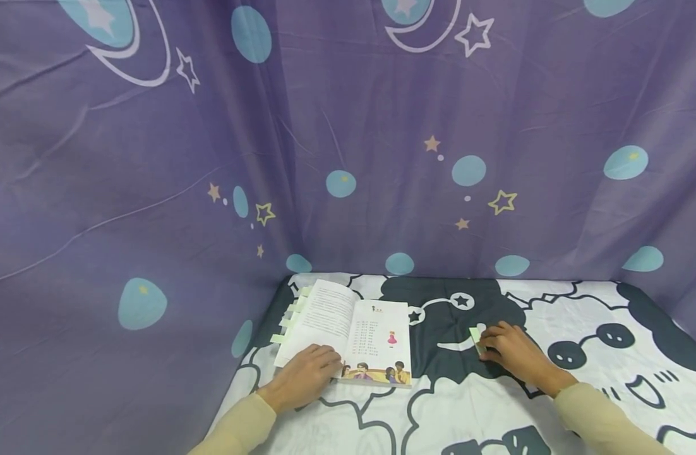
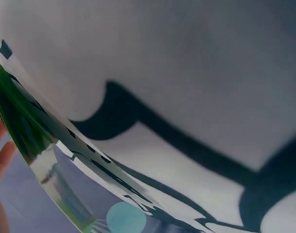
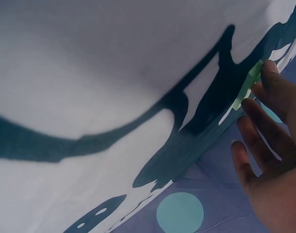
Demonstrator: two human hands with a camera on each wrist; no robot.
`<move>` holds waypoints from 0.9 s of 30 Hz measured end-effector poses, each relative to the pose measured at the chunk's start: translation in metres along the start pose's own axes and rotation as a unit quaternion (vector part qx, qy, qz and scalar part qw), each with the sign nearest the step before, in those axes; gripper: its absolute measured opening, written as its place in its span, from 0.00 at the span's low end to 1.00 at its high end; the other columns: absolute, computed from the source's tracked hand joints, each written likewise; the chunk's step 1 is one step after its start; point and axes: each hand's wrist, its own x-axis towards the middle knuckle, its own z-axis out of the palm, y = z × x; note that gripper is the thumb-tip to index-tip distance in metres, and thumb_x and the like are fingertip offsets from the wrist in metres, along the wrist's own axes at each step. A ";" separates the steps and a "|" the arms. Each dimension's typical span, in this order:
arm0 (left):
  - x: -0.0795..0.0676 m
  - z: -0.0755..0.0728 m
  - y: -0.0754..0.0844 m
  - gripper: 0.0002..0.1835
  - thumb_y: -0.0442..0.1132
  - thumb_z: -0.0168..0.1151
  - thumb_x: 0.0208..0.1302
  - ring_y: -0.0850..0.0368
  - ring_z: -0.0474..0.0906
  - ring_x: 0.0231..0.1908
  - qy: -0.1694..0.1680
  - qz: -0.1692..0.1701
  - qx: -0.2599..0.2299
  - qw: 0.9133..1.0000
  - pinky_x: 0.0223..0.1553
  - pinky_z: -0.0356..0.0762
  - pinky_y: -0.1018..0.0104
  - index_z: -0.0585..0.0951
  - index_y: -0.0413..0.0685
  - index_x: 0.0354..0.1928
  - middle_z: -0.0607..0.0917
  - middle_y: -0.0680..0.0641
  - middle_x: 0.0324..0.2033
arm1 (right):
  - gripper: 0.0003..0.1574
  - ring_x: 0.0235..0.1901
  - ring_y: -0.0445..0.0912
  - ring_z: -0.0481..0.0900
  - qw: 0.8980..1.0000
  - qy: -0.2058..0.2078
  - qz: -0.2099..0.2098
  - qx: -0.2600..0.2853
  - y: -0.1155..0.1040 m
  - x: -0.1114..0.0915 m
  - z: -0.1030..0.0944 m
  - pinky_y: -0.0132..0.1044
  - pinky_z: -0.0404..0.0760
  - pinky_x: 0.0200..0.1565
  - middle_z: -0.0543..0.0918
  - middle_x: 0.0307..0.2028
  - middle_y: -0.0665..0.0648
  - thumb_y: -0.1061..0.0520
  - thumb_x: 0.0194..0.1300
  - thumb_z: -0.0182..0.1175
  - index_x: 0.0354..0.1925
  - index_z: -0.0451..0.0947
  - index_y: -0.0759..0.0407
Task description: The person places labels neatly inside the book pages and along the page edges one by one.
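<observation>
An open book (image 1: 362,335) lies on the bed cover, with printed text on its left page and a list and cartoon figures on its right page. Several pale green tabs (image 1: 285,322) stick out along its left edge. My left hand (image 1: 309,374) rests on the lower part of the left page. The left wrist view catches the book's green edge (image 2: 22,116), with a few fingers at the frame's left side. Away to the right, my right hand (image 1: 513,351) pinches a small pad of pale green sticky notes (image 3: 247,86) between thumb and fingers, just over the cover.
Under everything spreads a black and white cartoon-patterned cloth (image 1: 467,411). Purple curtains (image 1: 371,126) with moons, stars and blue dots hang behind and along the left side.
</observation>
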 end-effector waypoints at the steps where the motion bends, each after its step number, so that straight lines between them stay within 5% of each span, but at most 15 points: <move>1: 0.000 0.000 -0.001 0.13 0.33 0.69 0.56 0.56 0.81 0.50 0.002 -0.010 -0.007 1.000 0.54 0.81 0.63 0.86 0.49 0.46 0.86 0.51 0.46 | 0.13 0.37 0.46 0.78 1.000 0.005 -0.006 0.000 0.001 0.000 0.000 0.41 0.76 0.32 0.87 0.37 0.49 0.57 0.48 0.81 0.34 0.91 0.54; 11: 0.000 0.002 0.000 0.15 0.41 0.66 0.71 0.49 0.81 0.56 -0.029 -0.119 -0.061 0.991 0.55 0.83 0.55 0.84 0.46 0.56 0.80 0.42 0.60 | 0.09 0.38 0.49 0.80 1.000 -0.021 0.009 -0.009 0.000 0.006 -0.002 0.46 0.80 0.35 0.87 0.36 0.50 0.64 0.55 0.77 0.36 0.90 0.53; 27: -0.002 -0.003 -0.013 0.30 0.57 0.61 0.73 0.43 0.73 0.65 -0.140 -0.175 -0.138 0.965 0.70 0.68 0.43 0.78 0.50 0.69 0.78 0.43 0.65 | 0.12 0.32 0.47 0.73 0.999 -0.023 0.018 -0.046 -0.001 0.022 0.005 0.40 0.68 0.30 0.86 0.34 0.50 0.60 0.51 0.80 0.37 0.91 0.53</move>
